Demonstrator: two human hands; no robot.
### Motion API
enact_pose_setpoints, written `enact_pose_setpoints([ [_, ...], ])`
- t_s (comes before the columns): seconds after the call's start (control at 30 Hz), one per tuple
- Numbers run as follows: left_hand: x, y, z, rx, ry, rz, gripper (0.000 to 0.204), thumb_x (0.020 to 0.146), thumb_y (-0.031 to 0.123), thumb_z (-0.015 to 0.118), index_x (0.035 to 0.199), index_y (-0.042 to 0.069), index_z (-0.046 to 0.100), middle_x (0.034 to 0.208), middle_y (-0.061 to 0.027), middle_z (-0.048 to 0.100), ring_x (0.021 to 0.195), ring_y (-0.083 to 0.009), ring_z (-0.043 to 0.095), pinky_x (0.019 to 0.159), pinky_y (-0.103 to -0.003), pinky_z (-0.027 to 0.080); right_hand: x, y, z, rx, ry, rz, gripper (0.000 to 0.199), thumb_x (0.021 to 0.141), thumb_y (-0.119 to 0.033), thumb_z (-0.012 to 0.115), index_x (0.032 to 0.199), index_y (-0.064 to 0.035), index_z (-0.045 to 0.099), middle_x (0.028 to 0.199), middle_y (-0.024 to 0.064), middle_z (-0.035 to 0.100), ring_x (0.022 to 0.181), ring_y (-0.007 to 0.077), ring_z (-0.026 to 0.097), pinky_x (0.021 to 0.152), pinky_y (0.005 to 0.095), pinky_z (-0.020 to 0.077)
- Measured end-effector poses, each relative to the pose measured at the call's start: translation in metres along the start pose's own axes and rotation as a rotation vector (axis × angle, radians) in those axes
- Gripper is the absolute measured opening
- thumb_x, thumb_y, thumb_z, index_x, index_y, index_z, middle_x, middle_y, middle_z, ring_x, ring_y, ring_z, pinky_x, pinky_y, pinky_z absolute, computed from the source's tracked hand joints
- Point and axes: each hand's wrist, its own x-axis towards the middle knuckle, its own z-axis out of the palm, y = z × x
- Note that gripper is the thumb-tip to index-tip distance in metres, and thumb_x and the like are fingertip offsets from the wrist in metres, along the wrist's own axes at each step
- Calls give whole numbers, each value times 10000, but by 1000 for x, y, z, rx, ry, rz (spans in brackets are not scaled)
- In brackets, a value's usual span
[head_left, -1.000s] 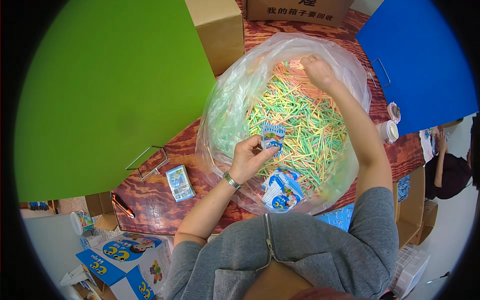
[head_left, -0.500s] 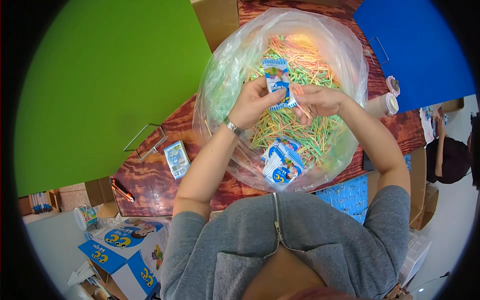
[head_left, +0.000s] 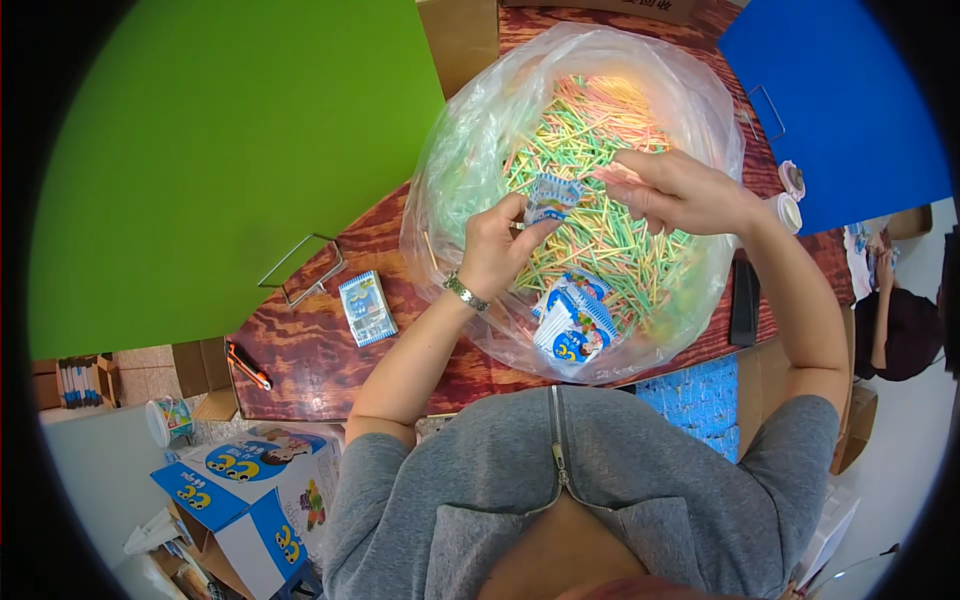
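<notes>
On the left, a large green panel [head_left: 230, 180] overhangs a red-brown wood-grained surface [head_left: 310, 375]. Beneath its lower edge lies an orange-and-black cutter [head_left: 247, 367], and to the right of that a flat blue-and-white packet [head_left: 367, 308]. The person's left hand [head_left: 493, 250], a metal watch [head_left: 466, 291] at its wrist, grasps a small wrapper [head_left: 553, 197] between thumb and fingers, above the middle-left of a big clear plastic bag [head_left: 437, 190]. The bag is full of thin pink, yellow and green sticks [head_left: 570, 140]; several blue-and-white packets [head_left: 575, 325] lie on them at the near side. Just right of the wrapper, the right hand [head_left: 685, 193] has its fingers closed on what seem to be a few pink sticks [head_left: 613, 177], partly blurred. Farther right are a black oblong object [head_left: 744, 303], a white-lidded container [head_left: 787, 212] and a blue panel [head_left: 850, 110].
</notes>
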Motion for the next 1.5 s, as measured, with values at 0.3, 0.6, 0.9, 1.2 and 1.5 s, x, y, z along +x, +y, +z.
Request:
enact_pose_setpoints([
  [0.3,-4,17,-4,234,39,111,251,757,109,776,906,-1,607,795,-166,642,685,-336,641,579,-401,505,18,-21,-3,-535,-48,-190,264,941,-242,569,933,21,590,749,218,633,723,426,621,679,496,489],
  [0.6,-11,18,-4,281,70,184,245,767,102,762,940,3,619,802,-165,656,718,-338,655,597,-401,523,43,-49,-1,-831,-263,-107,335,913,-278,628,843,50,638,731,219,645,751,398,648,671,480,507],
  [0.9,-14,13,-5,196,33,129,250,771,106,767,945,15,611,786,-157,652,688,-322,659,579,-386,516,48,-62,1,-870,-183,-146,308,868,-248,669,829,58,659,742,237,649,783,385,662,680,455,524],
  [1.2,-11,9,-4,28,48,69,264,784,111,769,984,16,627,784,-140,673,663,-281,676,572,-349,525,48,-54,15,-794,101,-321,138,817,-113,626,851,10,574,808,202,641,767,369,663,672,441,522],
  [1.5,-21,-12,-9,-391,-54,-170,242,823,58,735,1030,4,623,825,-69,703,729,-96,667,632,-274,540,49,-20,32,-674,584,-619,369,849,-179,643,1209,-123,588,974,72,623,953,269,619,766,386,541],
])
